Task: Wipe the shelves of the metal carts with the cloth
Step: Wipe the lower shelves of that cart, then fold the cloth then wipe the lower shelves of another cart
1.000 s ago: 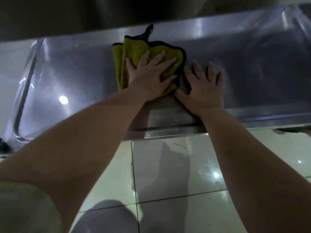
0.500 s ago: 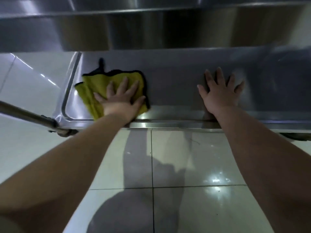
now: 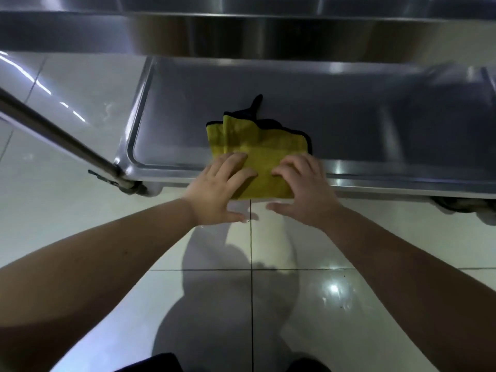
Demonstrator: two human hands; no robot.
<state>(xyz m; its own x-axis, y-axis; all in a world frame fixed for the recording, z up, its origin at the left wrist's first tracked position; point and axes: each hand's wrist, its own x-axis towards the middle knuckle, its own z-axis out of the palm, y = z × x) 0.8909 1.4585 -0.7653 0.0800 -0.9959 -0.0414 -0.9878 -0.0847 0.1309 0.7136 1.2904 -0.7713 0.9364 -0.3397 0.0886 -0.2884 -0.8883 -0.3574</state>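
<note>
Fingers [image 3: 234, 160] of your left hand [image 3: 217, 191] lie nearly flat on the near left part of the yellow cloth [image 3: 257, 146]; those of your right hand [image 3: 306, 191] are arched, tips pressing its near right part. Neither hand grasps: both thumbs [image 3: 233, 217] hang free below the shelf edge, off the fabric. Cloth position: folded, black-edged, on the lower shelf [image 3: 349, 124] of the metal cart [image 3: 123, 167], in the left half of the visible shelf, near edge draped over the front rim [image 3: 389, 181]; its black hanging loop [image 3: 256, 102] points to the back. Judgement: the step in hand is settling the cloth for a wiping pass. To do it well, slide the cloth fully onto the shelf so no fold hangs over the floor [image 3: 107, 224]. Flatten the layers, then press with one whole palm and run long overlapping strokes along the length. Work into the rounded corner [image 3: 137, 146] and along the raised lip, where residue tends to collect. The right stretch of shelf looks smeared, though blur makes that uncertain. Writing: none legible; no brand or label visible on cloth or cart.
</note>
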